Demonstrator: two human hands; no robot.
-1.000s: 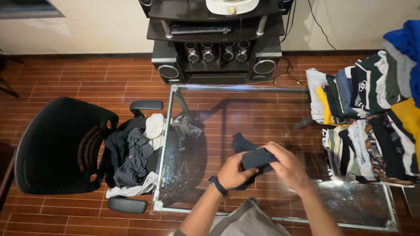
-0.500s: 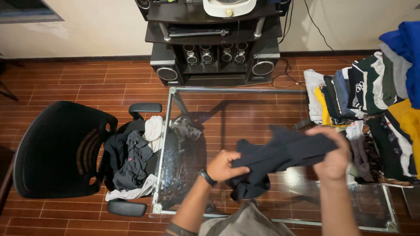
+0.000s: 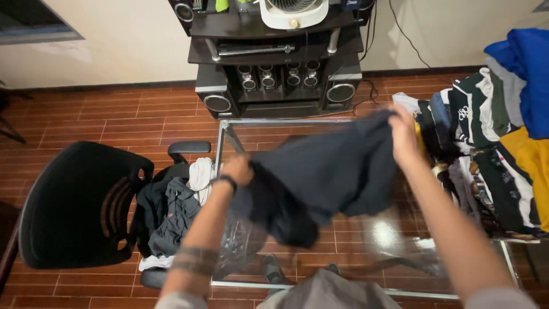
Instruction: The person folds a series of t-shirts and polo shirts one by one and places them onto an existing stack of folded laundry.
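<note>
The person's left hand is closed on one edge of a dark navy cloth garment, fingers curled into the fabric, and the right hand pinches the opposite upper edge, so that the garment hangs stretched between the two hands (its outline is blurred, and its exact kind cannot be told). It is held in the air above the glass-topped rectangular table with a metal frame, its lower folds drooping toward the glass without clearly touching it. A black band circles the left wrist. To the left of the table, just beside its edge, stands a black plastic office chair with armrests, and on its seat lies a heap of crumpled dark grey and white clothes, part of it leaning toward the table's left rim. On the right end of the table and past it sit stacks of folded garments in black, white, yellow and blue, near the right hand but apart from it. Beyond the table's far edge, against the pale wall, stands a black shelf unit with audio speakers, topped by a white fan. Under the table is a floor of reddish-brown tiles.
</note>
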